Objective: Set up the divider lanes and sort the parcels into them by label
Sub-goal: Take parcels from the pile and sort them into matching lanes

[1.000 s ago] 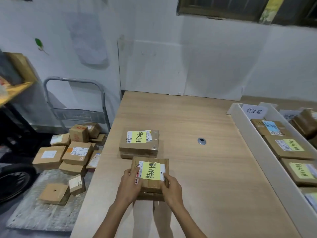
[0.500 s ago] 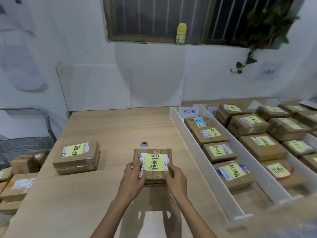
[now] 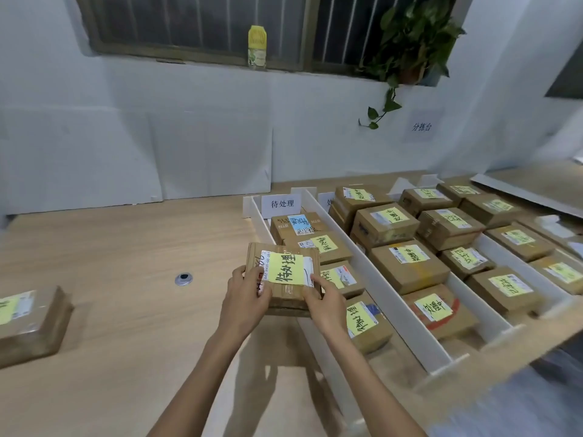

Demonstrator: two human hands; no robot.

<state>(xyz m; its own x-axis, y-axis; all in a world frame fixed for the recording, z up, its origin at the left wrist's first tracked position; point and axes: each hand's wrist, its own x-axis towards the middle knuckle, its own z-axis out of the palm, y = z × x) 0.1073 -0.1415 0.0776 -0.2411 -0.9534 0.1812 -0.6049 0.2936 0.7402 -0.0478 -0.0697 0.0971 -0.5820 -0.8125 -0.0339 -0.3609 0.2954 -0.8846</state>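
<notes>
Between both hands I hold a brown cardboard parcel (image 3: 285,272) with a yellow handwritten note on top. My left hand (image 3: 244,299) grips its left side and my right hand (image 3: 326,302) its right side. The parcel hangs above the left wall of the first lane (image 3: 260,222), which carries a white sign card (image 3: 281,204). Several parcels with yellow notes lie in that lane, the nearest one (image 3: 367,321) just right of my right hand. White dividers (image 3: 378,280) split the table's right side into lanes filled with more parcels.
Another parcel (image 3: 30,323) with a yellow note lies on the wooden table (image 3: 126,310) at the far left. A small round metal cap (image 3: 183,279) is set into the tabletop. A bottle (image 3: 257,47) and a plant (image 3: 410,42) stand on the window sill.
I lifted the parcel off the table and carried it right, to the first lane's edge. My view swung right, so the lanes now fill the right side.
</notes>
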